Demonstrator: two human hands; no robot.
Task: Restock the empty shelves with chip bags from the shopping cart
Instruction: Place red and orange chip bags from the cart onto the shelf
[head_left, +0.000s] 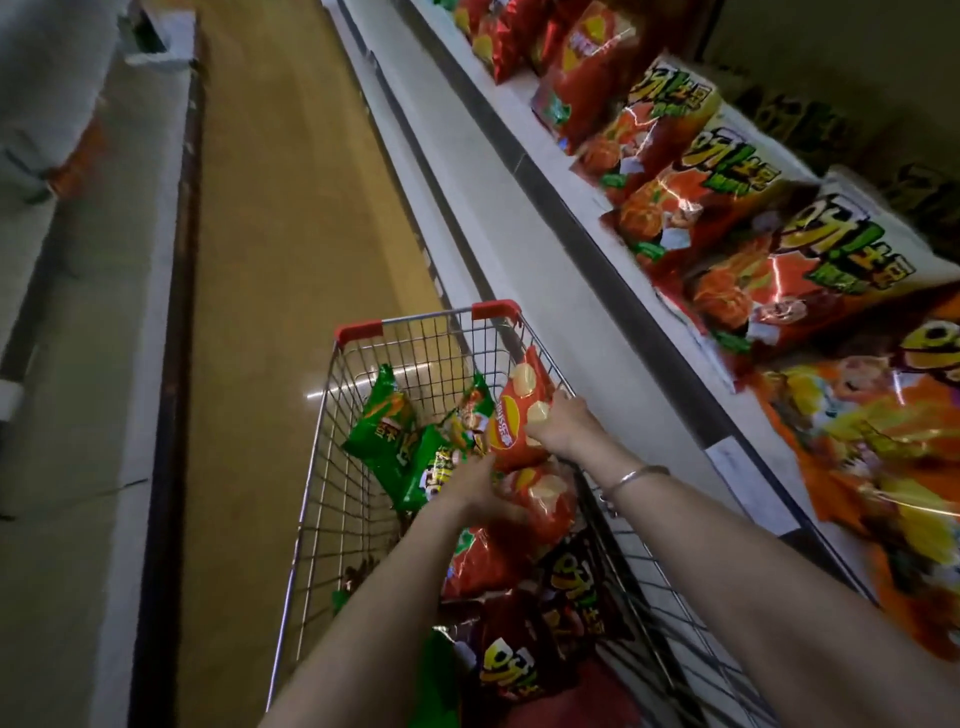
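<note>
Restocking scene, head view. The shelf (587, 228) runs from 12 to 4 o'clock, its upper tier already lined with stocked bags (727, 218) leaning face-out. The aisle floor (270, 234) fills 9 to 11 o'clock. The shopping cart (426, 353) sits at 6 o'clock, just beside the shelf base, holding green bags (384, 421) at its 9 o'clock side, dark bags (566, 597) nearest the person, and a second red bag (545, 499) lying at mid-basket. The red chip bag (514, 421) stands raised against the cart's 3 o'clock wall. Its visible length runs roughly 12 to 6 o'clock, printed face toward the camera, while the logo reads sideways, so the bag is probably turned on its side. The right hand (563, 423) grips this bag's 3 o'clock edge with curled fingers. The left hand (483, 493) reaches in at the bag's lower end, touching the red bags, but blur hides whether it grips anything. A bracelet (631, 478) circles the right wrist. Judged handling: the bag is light, air-puffed, slick-filmed, and its contents are crushable, so it is best held by the edges or seams without squeezing its middle.
</note>
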